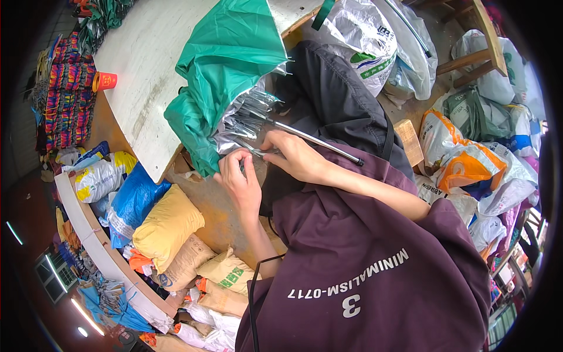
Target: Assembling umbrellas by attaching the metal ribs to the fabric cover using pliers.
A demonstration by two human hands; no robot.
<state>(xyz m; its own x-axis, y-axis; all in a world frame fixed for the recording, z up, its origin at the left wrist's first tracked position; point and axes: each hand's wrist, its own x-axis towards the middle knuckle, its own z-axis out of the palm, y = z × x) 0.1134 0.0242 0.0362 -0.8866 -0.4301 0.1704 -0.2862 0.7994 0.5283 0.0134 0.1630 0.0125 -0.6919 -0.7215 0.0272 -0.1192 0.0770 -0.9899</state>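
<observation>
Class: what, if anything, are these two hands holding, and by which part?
A green umbrella, held at its canopy's silver-lined edge by the left hand and right hand; exactly what each pinches is too small to tell.

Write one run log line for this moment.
green umbrella: partly over table | left hand: at its edge | right hand: same, grips unclear

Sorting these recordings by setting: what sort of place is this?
Probably a small umbrella workshop: a green umbrella with exposed metal ribs lies partly on a white-topped table, stuffed sacks are piled nearby, and multicoloured bundles are stacked at the left.
</observation>
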